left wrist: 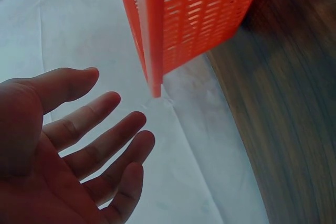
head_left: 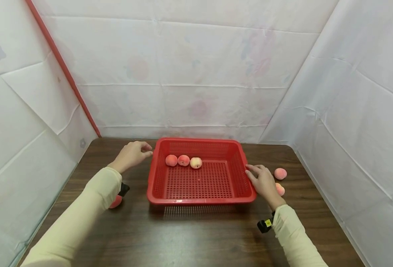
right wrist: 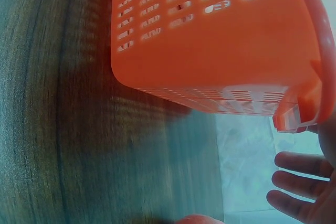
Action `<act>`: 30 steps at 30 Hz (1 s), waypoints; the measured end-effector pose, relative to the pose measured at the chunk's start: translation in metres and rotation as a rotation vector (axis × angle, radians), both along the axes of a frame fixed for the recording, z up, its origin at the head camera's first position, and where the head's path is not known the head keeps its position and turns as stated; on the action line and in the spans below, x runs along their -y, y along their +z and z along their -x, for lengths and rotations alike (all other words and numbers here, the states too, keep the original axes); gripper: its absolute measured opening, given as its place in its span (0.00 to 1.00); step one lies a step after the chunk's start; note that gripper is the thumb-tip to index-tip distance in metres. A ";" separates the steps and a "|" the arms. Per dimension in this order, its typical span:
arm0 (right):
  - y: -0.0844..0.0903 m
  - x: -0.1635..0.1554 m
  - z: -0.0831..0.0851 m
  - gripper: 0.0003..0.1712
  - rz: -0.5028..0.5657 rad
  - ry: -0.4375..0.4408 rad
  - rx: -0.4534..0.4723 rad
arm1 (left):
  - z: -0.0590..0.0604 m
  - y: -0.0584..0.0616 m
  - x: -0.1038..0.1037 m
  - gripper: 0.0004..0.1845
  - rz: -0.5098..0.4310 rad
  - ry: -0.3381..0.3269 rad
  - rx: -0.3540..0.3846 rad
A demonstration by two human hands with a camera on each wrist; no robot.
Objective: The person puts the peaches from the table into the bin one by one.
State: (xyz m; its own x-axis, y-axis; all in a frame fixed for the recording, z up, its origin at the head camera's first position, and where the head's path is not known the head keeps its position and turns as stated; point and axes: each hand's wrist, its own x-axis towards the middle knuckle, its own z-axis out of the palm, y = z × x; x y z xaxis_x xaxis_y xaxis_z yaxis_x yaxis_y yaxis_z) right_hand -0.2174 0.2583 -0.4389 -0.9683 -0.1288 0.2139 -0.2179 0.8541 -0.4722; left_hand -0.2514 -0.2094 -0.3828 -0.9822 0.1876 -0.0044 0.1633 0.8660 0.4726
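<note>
My left hand (head_left: 132, 154) and right hand (head_left: 264, 181), fingers relaxed, flank the red basket (head_left: 201, 198); its long axis runs left-right, right hand seemingly touching its rim.

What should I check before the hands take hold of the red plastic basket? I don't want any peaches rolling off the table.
1. Left hand empty and free to grip: ok, fingers relaxed beside the far left corner of the red plastic mesh basket, not touching it.
2. Right hand empty: ok, fingers straight by the basket's right rim; contact cannot be told.
3. Three pink peaches in the basket settled: ok, in a row along the back wall.
4. Loose peaches on the right: not ok, two lie on the dark wooden table close to the right hand.
5. Peach under the left forearm: not ok, partly hidden and near the sleeve.
</note>
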 end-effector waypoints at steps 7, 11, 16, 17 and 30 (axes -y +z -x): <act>-0.001 0.000 0.001 0.21 0.005 0.002 -0.001 | -0.008 -0.005 0.011 0.19 0.029 0.008 0.065; -0.001 0.000 0.000 0.21 -0.004 -0.004 0.003 | -0.011 -0.010 0.017 0.20 0.046 0.008 0.104; -0.002 0.000 0.000 0.21 -0.004 -0.013 0.016 | -0.011 -0.016 0.026 0.21 0.074 0.003 0.143; -0.002 0.000 0.000 0.21 -0.002 -0.015 0.019 | -0.011 -0.018 0.028 0.21 0.079 0.002 0.154; -0.001 0.001 0.000 0.22 -0.016 -0.032 0.033 | -0.022 -0.028 0.057 0.27 0.126 -0.019 0.296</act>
State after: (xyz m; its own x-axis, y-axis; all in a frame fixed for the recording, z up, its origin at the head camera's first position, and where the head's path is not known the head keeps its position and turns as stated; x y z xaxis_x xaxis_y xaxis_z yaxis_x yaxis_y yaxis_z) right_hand -0.2172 0.2574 -0.4400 -0.9784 -0.1011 0.1804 -0.1754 0.8676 -0.4653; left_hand -0.2296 -0.2661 -0.4103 -0.9311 0.1859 -0.3140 0.0515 0.9188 0.3913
